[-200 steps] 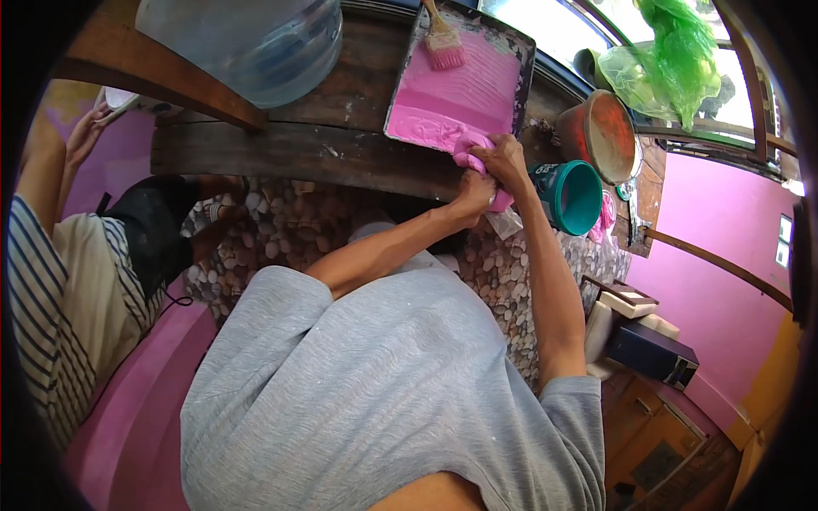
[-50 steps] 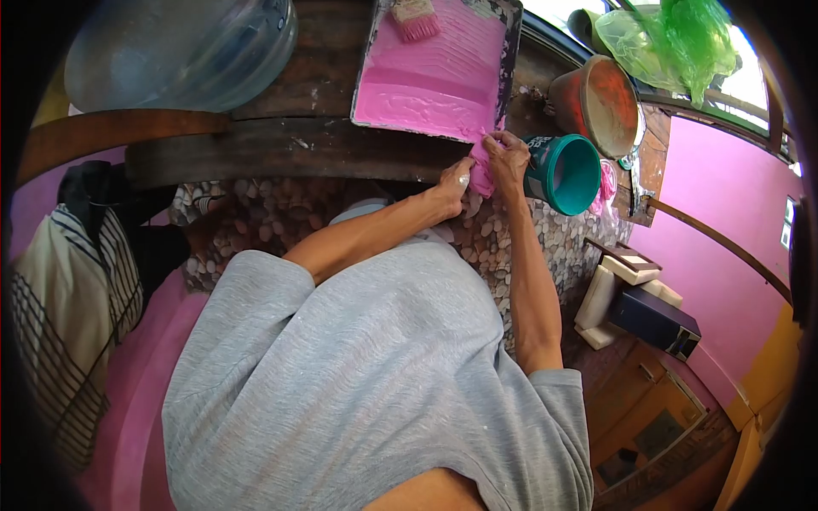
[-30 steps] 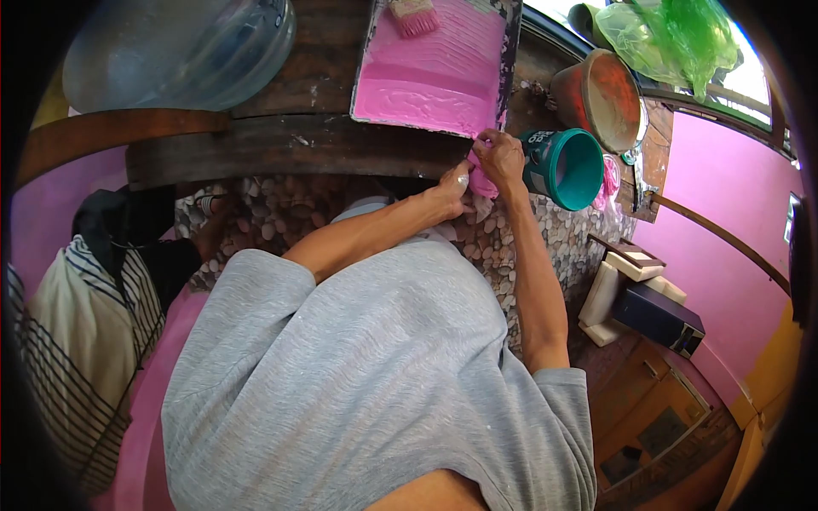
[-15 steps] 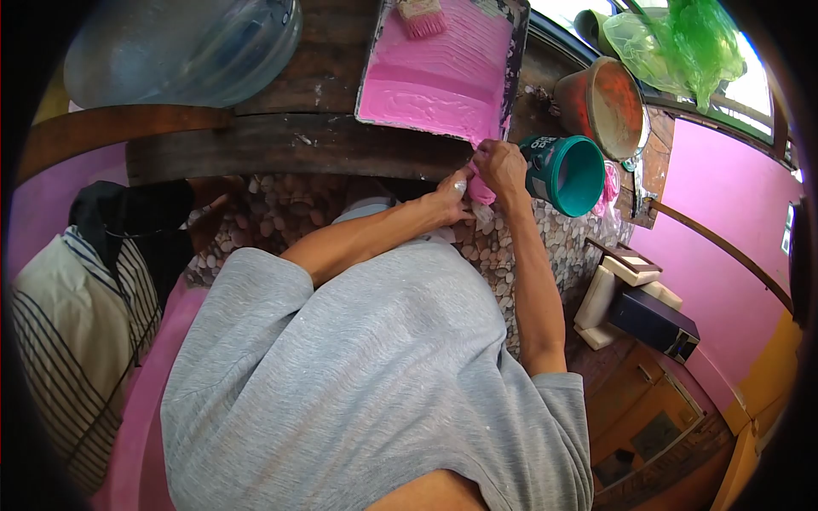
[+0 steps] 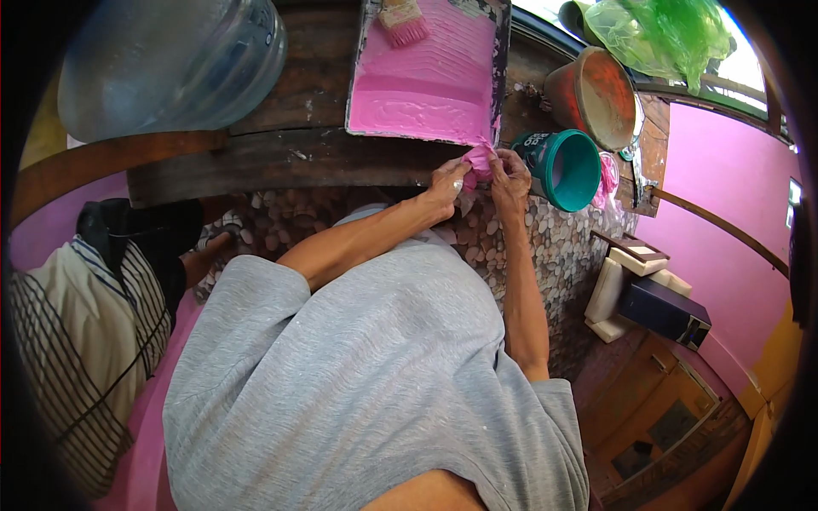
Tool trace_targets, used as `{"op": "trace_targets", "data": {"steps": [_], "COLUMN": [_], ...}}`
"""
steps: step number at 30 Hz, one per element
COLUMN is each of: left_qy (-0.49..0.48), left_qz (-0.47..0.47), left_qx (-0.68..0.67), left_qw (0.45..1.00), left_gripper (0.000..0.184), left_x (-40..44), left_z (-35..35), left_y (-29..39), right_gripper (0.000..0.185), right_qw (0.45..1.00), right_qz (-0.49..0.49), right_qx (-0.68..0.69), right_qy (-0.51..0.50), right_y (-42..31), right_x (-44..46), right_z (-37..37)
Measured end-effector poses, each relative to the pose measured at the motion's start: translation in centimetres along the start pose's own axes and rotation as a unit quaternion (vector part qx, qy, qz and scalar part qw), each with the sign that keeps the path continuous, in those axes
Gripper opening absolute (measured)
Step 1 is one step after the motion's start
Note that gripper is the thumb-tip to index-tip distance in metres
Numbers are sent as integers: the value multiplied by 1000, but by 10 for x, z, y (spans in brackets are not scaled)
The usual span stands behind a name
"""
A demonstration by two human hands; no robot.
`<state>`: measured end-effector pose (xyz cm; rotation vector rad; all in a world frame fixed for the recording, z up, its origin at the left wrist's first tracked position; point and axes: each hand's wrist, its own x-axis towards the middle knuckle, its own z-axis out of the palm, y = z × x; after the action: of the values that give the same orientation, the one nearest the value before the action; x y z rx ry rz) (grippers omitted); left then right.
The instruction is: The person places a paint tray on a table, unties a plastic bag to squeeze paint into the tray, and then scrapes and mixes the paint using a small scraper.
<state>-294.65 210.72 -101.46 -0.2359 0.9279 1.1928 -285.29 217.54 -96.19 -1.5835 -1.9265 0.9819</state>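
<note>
Left hand [image 5: 446,185] and right hand [image 5: 511,180]: both gripping bundle [image 5: 479,163] (pink, badly crumpled), one each side | bundle: at near right corner of tray [image 5: 502,60] | tub [image 5: 573,173]: green, just right of right hand | tray: on counter [image 5: 308,64] | brush [image 5: 404,23]: tray's far left, bristles pink

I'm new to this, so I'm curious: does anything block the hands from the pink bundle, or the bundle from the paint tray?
Nothing visible does. The left hand and right hand both hold the pink bundle at the near right corner of the paint tray. The teal bucket sits beside the right hand, not in between.
</note>
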Motion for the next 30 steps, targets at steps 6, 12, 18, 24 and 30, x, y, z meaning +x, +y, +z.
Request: {"op": "trace_targets", "data": {"steps": [6, 12, 18, 24, 30], "left_qy": [28, 35, -17, -47, 110], "left_qz": [55, 110, 150, 213, 116], "left_qx": [10, 51, 181, 320, 266], "left_qw": [998, 992, 972, 922, 951], "left_gripper": [30, 24, 25, 47, 49], "left_x": [12, -11, -29, -56, -42], "left_z": [-6, 2, -4, 12, -28], "left_y": [-4, 5, 0, -20, -49], "right_gripper": [17, 13, 10, 11, 10], "right_qw": [990, 969, 957, 967, 943], "right_qz": [49, 58, 85, 66, 113], "right_qx": [131, 241, 272, 236, 299], "right_qy": [-8, 14, 48, 71, 97], "right_y": [-3, 9, 11, 19, 74], "right_x": [-7, -23, -60, -104, -139], "right_z": [-5, -11, -33, -84, -154]}}
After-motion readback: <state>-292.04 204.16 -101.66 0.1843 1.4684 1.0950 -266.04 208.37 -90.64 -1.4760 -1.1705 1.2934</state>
